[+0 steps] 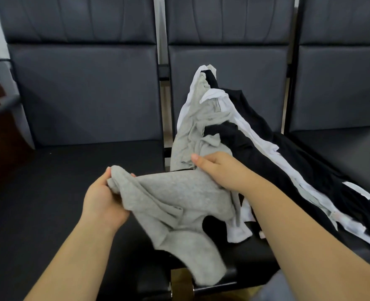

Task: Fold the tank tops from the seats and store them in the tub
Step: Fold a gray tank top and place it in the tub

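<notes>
While both hands (106,198) (221,170) hold a grey tank top (175,198), left seat (49,192) bare, pile (255,144) right.

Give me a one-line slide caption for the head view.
Both hands, left hand and right hand, grip a grey tank top beside the heaped pile.

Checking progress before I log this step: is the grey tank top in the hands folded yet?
Not folded. The grey tank top hangs bunched between the left hand and right hand, its straps dangling.
</notes>
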Motion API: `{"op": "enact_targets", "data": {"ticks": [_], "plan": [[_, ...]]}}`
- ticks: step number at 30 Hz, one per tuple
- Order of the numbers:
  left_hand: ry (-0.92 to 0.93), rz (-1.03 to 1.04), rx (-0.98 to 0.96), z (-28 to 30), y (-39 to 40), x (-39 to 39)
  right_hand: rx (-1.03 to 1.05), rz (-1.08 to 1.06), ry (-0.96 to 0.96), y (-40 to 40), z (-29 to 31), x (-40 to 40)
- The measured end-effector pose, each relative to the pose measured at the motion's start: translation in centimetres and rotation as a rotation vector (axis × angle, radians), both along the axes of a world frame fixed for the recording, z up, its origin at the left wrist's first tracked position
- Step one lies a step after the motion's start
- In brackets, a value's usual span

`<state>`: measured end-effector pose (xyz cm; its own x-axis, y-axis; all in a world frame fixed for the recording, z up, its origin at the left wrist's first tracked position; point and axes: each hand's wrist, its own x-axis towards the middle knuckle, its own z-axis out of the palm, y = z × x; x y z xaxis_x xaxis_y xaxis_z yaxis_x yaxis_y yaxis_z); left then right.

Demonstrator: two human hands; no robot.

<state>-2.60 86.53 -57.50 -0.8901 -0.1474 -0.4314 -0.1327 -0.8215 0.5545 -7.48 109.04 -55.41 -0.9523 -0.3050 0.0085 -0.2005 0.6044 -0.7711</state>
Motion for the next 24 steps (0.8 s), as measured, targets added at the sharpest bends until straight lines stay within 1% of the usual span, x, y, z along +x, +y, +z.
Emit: {"op": "enact_targets", "data": {"ticks": [1,3,5,6,7,8,9,10,11,12,14,17,19,21,22,24], "plan": [[-0.007,-0.005,-0.032,0.0,-0.2,0.0,-0.059,0.043,-0.028,-0.2,0.4,0.5],[-0.058,-0.037,-0.231,0.2,0.1,0.1,-0.095,0.112,-0.069,-0.8,0.7,1.4],[-0.085,-0.112,-0.560,0.3,0.6,0.0,-0.077,0.129,-0.069,-1.5,0.3,2.0],[-0.027,-0.188,-0.783,0.3,0.8,0.1,-0.091,0.121,-0.067,-1.9,0.0,2.1],[0.088,-0.304,-0.993,0.2,1.0,0.4,-0.116,0.109,-0.062,-2.3,-0.3,2.1],[0.226,-0.477,-1.153,0.0,1.3,1.0,-0.140,0.098,-0.053,-2.6,-0.6,2.0],[0.308,-0.652,-1.242,-0.3,1.5,1.7,-0.161,0.091,-0.045,-2.9,-0.7,2.0],[0.334,-0.794,-1.280,-0.6,1.8,2.3,-0.177,0.091,-0.040,-3.2,-0.7,2.1],[0.336,-0.858,-1.284,-0.8,1.8,2.6,-0.187,0.103,-0.039,-3.3,-0.7,2.1],[0.335,-0.873,-1.255,-0.9,1.8,2.9,-0.189,0.122,-0.040,-3.3,-0.5,2.2],[0.356,-0.826,-1.143,-0.7,1.0,2.6,-0.153,0.183,-0.072,-2.9,0.1,2.3],[0.357,-0.741,-0.929,-0.4,-1.0,2.3,0.047,0.311,-0.233,-1.9,0.6,2.4],[0.366,-0.715,-0.845,-0.2,-2.0,2.7,0.193,0.379,-0.340,-1.6,0.6,2.5],[0.330,-0.606,-0.744,-0.1,-2.6,3.1,0.269,0.415,-0.387,-1.5,0.6,2.5],[0.292,-0.523,-0.668,0.0,-3.1,3.2,0.253,0.424,-0.395,-1.5,0.8,2.6],[0.205,-0.370,-0.541,0.5,-3.8,3.8,0.128,0.430,-0.415,-1.2,1.1,2.9]]}}
